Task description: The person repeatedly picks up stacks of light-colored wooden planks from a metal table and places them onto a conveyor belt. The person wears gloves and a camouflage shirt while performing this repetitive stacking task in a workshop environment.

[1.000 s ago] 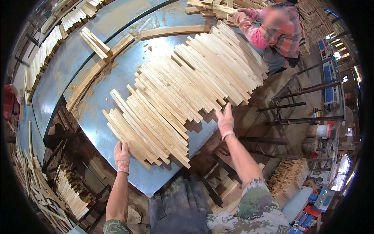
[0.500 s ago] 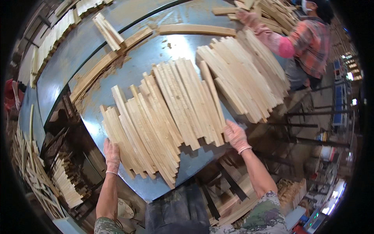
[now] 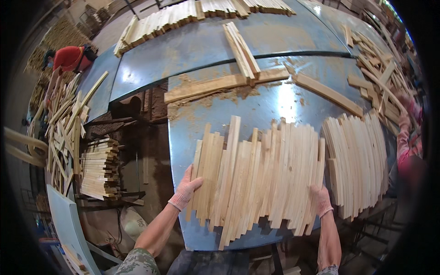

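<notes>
A wide row of thin pale wooden slats [image 3: 256,176] lies side by side on the blue metal table [image 3: 293,103]. My left hand [image 3: 185,192], in a pale work glove, presses flat against the row's left end. At the right end my gloved right hand [image 3: 320,199] presses against the last slats. Both hands squeeze the row between them. A second batch of similar slats [image 3: 357,158] lies just to the right, apart from my hands.
Longer wooden strips [image 3: 220,85] and a small bundle [image 3: 240,48] lie across the table farther back, with more slats [image 3: 183,16] along its far edge. Stacked slats [image 3: 98,167] sit below left. A person in red [image 3: 66,59] works at left; another person's sleeve [image 3: 403,142] at right.
The view has turned, so the slat row now lies straight across in front of me. Both hands have closed in on the row's two ends.
</notes>
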Demonstrator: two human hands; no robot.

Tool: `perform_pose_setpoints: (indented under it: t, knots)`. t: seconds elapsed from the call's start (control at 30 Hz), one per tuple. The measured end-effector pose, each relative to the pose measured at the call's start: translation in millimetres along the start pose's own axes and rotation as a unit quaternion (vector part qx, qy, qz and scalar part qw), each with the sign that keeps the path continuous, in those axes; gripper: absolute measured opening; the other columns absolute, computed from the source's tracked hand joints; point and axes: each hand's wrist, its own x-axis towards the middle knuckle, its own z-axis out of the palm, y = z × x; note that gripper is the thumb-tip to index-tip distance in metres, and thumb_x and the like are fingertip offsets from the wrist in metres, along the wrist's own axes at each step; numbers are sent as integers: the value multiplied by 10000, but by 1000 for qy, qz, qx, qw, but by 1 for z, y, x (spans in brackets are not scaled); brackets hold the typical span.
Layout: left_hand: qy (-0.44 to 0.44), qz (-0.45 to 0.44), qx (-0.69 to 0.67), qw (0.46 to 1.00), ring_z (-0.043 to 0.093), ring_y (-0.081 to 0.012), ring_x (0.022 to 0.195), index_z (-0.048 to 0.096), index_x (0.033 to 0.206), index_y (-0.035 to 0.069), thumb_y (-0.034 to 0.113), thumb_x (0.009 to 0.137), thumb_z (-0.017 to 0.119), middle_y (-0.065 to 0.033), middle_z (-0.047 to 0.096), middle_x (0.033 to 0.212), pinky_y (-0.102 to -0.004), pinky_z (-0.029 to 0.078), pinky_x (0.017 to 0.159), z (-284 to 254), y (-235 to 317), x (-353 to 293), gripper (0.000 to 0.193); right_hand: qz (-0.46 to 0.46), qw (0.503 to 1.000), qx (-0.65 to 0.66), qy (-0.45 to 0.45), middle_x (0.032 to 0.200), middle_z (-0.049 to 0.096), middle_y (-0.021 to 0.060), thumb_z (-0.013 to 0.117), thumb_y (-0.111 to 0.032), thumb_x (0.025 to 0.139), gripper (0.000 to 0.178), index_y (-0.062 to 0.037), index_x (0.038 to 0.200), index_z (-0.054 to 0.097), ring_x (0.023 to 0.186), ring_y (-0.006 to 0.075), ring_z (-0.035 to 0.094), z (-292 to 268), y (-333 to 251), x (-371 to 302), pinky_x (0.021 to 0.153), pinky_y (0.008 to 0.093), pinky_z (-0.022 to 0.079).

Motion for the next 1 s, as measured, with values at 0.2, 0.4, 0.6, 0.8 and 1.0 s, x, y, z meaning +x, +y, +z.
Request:
perform_pose_setpoints:
  t: [0.2, 0.4, 0.6, 0.8, 1.0]
  knots:
    - [-75, -85, -99, 989, 663, -177, 1108, 470, 1503, 41, 167, 813, 857, -83, 677, 1230, -375, 532, 1055, -52, -21, 9, 801, 25, 1000, 6, 12, 1097, 704, 86, 786, -254, 845, 578, 23, 1327, 625, 942, 229, 699, 25, 18, -30, 842, 415, 575]
    - [-113, -88, -152, 978, 651, -235, 1214, 472, 1529, 13, 136, 784, 880, -118, 664, 1354, -419, 502, 1117, -86, -54, -29, 858, 38, 996, 75, -22, 1011, 664, 37, 845, -225, 780, 629, 16, 1315, 618, 853, 191, 646, 45, 38, -65, 764, 367, 543]
    - [-104, -41, -136, 984, 544, -234, 1387, 373, 1634, 23, 201, 783, 885, -111, 558, 1533, -407, 416, 1203, -125, -52, -102, 1010, 41, 997, 49, -53, 962, 649, 8, 890, -245, 750, 605, 1, 1244, 643, 834, 167, 620, 50, 76, -79, 737, 333, 505]
    - [-31, 48, -162, 985, 610, -194, 1260, 471, 1536, 13, 150, 803, 879, -99, 629, 1408, -376, 488, 1120, -195, -52, -214, 850, -36, 990, -63, -120, 744, 546, -75, 804, -268, 810, 210, -146, 847, 637, 695, 96, 528, 121, 60, -122, 646, 282, 418]
    - [85, 115, -194, 971, 581, -179, 1301, 425, 1588, 24, 158, 800, 882, -85, 607, 1450, -366, 473, 1129, -275, 2, -377, 921, -77, 959, -76, -260, 777, 573, -69, 761, -257, 878, 177, -158, 824, 624, 730, 92, 552, 251, 7, -178, 667, 298, 455]
